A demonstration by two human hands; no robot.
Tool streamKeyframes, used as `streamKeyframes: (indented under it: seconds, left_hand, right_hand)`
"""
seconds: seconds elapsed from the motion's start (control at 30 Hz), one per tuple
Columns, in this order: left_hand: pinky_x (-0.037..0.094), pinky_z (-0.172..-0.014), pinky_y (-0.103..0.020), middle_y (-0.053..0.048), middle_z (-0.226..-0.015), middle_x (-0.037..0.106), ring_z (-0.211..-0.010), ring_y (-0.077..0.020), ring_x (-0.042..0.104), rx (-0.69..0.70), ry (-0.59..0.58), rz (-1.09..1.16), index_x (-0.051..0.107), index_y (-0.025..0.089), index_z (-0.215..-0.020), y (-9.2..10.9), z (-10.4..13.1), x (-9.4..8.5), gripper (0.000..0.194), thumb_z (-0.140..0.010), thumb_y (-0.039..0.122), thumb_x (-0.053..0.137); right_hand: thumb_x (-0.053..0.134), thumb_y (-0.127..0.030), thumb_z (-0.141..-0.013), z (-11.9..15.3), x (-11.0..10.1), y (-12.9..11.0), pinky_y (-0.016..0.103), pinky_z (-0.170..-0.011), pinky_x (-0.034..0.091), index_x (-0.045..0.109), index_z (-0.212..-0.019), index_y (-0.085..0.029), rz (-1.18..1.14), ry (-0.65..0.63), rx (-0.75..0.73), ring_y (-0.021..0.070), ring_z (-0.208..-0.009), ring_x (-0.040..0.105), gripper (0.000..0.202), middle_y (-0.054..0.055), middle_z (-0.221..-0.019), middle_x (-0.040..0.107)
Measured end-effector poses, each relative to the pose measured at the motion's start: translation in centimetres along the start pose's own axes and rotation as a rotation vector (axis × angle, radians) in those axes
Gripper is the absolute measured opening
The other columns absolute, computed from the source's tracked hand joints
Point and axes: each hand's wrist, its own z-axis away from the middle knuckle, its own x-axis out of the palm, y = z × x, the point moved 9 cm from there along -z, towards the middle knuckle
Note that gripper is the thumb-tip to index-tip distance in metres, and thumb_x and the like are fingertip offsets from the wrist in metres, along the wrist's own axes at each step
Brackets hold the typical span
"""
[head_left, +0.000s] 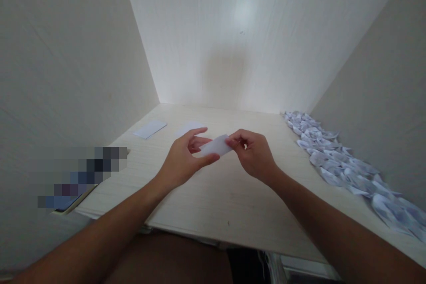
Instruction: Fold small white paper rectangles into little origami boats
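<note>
A small white piece of paper point(218, 145) is held up above the pale table, between my two hands. My right hand point(249, 148) pinches its right end between thumb and fingers. My left hand point(188, 155) is at the paper's left end, thumb in front along the lower edge and fingers spread behind it. Behind my left hand another white sheet point(191, 128) lies flat on the table, partly hidden by the fingers. Farther left lies a white paper stack point(150, 129).
Many folded white paper pieces point(346, 164) are heaped along the right side of the table point(233, 204). A blurred-out object point(83, 182) leans at the left edge. Walls rise at the left, back and right.
</note>
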Motion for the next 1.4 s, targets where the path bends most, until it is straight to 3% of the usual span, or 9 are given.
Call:
streamKeyframes:
  seconds: [0.07, 0.13, 0.23, 0.4, 0.7, 1.03, 1.27, 1.4]
  left_hand:
    - [0.057, -0.089, -0.038, -0.011, -0.110, 0.078, -0.095, -0.0242, 0.075, -0.102, 0.090, 0.247, 0.064, 0.018, -0.126, -1.3, 0.6, 0.5, 0.076, -0.058, 0.028, 0.096]
    - [0.056, -0.088, -0.034, -0.012, -0.110, 0.077, -0.096, -0.0220, 0.073, -0.191, 0.044, 0.481, 0.066, 0.016, -0.121, -2.2, 1.4, 2.9, 0.067, -0.061, 0.026, 0.094]
    - [0.055, -0.088, -0.032, -0.013, -0.115, 0.075, -0.099, -0.0205, 0.071, -0.288, -0.017, 0.599, 0.074, 0.015, -0.108, -2.9, 2.3, 6.7, 0.052, -0.062, 0.027, 0.095]
    - [0.057, -0.079, -0.032, -0.012, -0.103, 0.075, -0.092, -0.0200, 0.068, -0.261, 0.102, 0.731, 0.077, 0.012, -0.090, -2.4, 2.0, 8.7, 0.035, -0.066, 0.034, 0.092]
    - [0.053, -0.064, -0.023, -0.009, -0.091, 0.071, -0.087, -0.0169, 0.063, -0.327, 0.186, 0.786, 0.079, 0.012, -0.079, -3.6, 1.8, 7.6, 0.031, -0.062, 0.033, 0.095]
    - [0.052, -0.058, -0.018, -0.007, -0.091, 0.072, -0.080, -0.0134, 0.066, -0.419, 0.133, 0.859, 0.077, 0.012, -0.079, -4.1, 1.7, 8.0, 0.036, -0.055, 0.030, 0.098]
    - [0.047, -0.046, -0.014, 0.002, -0.068, 0.064, -0.057, -0.0063, 0.059, -0.416, 0.186, 0.832, 0.072, 0.012, -0.073, -4.6, 1.0, 5.9, 0.028, -0.059, 0.020, 0.095]
    - [0.047, -0.042, -0.014, -0.002, -0.074, 0.068, -0.053, -0.0063, 0.060, -0.422, 0.231, 0.795, 0.071, 0.011, -0.074, -5.3, 0.3, 4.1, 0.016, -0.071, 0.014, 0.087]
  right_hand:
    - [0.074, -0.029, -0.083, 0.1, -0.5, 1.2, 0.031, -0.061, 0.040, 0.070, -0.068, -0.020, -0.178, 0.080, 0.112, 0.0152, -0.060, 0.052, 0.018, 0.000, -0.063, 0.065]
    - [0.075, -0.034, -0.082, 0.2, -0.6, 1.9, 0.031, -0.063, 0.042, 0.068, -0.067, -0.020, -0.304, 0.129, 0.162, 0.0151, -0.062, 0.052, 0.021, 0.000, -0.064, 0.063]
    - [0.075, -0.040, -0.083, 0.6, -0.3, 2.7, 0.030, -0.061, 0.043, 0.067, -0.070, -0.020, -0.377, 0.161, 0.198, 0.0142, -0.061, 0.051, 0.025, -0.001, -0.063, 0.060]
    - [0.076, -0.045, -0.081, 1.3, 0.4, 3.5, 0.029, -0.061, 0.045, 0.064, -0.071, -0.020, -0.489, 0.192, 0.270, 0.0139, -0.062, 0.054, 0.030, 0.000, -0.066, 0.062]
    - [0.076, -0.037, -0.081, 1.8, 0.4, 3.1, 0.030, -0.063, 0.046, 0.069, -0.070, -0.019, -0.480, 0.259, 0.262, 0.0144, -0.063, 0.056, 0.022, 0.000, -0.064, 0.065]
    - [0.072, -0.035, -0.083, 2.0, 0.1, 3.1, 0.031, -0.062, 0.048, 0.068, -0.071, -0.019, -0.366, 0.287, 0.268, 0.0159, -0.063, 0.059, 0.021, 0.002, -0.067, 0.068]
    - [0.070, -0.037, -0.082, 1.9, -0.1, 3.8, 0.031, -0.061, 0.048, 0.067, -0.071, -0.019, -0.335, 0.351, 0.275, 0.0156, -0.061, 0.058, 0.022, 0.002, -0.066, 0.067]
    - [0.071, -0.038, -0.080, 1.5, -1.0, 5.1, 0.031, -0.058, 0.045, 0.068, -0.070, -0.018, -0.314, 0.401, 0.292, 0.0151, -0.058, 0.055, 0.023, 0.002, -0.063, 0.065]
